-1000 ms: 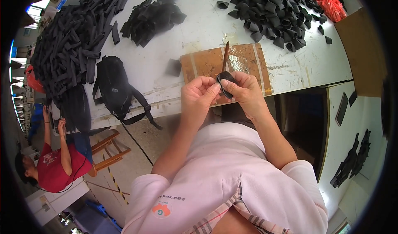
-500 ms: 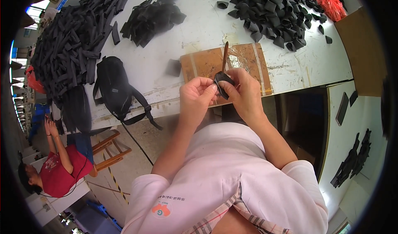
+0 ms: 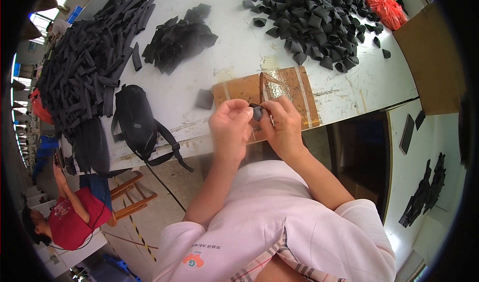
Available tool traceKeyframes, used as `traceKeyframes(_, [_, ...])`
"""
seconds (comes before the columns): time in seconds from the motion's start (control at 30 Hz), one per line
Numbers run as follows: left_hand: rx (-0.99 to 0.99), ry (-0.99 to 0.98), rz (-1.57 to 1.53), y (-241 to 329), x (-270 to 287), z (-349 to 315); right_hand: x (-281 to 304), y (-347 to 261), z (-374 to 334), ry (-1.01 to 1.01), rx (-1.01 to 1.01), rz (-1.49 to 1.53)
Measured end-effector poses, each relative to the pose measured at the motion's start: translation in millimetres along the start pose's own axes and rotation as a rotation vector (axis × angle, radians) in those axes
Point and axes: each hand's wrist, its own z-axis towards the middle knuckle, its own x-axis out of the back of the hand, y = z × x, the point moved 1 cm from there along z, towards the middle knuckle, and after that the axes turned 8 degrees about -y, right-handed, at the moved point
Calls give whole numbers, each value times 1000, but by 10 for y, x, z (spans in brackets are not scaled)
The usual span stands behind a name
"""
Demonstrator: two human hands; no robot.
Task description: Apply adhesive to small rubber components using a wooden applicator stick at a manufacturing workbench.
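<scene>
Both my hands are raised just over the near edge of a taped brown cardboard piece (image 3: pixel 292 90). Between them is a small folded piece of black sheet material (image 3: pixel 257 113). My left hand (image 3: pixel 230 127) pinches its left side between thumb and fingers. On its right side, the thumb and fingers of my right hand (image 3: pixel 284 125) are closed. A thin dark brown stick (image 3: pixel 261 82) shows just beyond the fingertips; its lower end is hidden. One flat dark square (image 3: pixel 203 99) lies to the left of the cardboard.
Across the white table (image 3: pixel 164 100) are a heap of black strips (image 3: pixel 82 57), flat black pieces (image 3: pixel 174 40) and many black loops (image 3: pixel 319 25). A black bag (image 3: pixel 134 115) lies at the left edge. Right stands a cardboard box (image 3: pixel 429 57). Further left, a person in red (image 3: pixel 75 217) sits.
The black piece has turned and now sits lower between my fingertips, apart from the stick's tip. My hands have shifted slightly left, and the view has moved a little.
</scene>
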Motion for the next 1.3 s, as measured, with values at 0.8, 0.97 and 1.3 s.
traceKeyframes(0.8, [278, -374, -532, 303, -13, 296, 342, -24, 702, -589, -406, 1166])
traceKeyframes(0.97, [-226, -243, 162, 342, -169, 237, 414, -53, 706, -483, -320, 806])
traceKeyframes(1.3, [-518, -290, 92, 384, -194, 221, 492, -331, 565, 29, 265, 129])
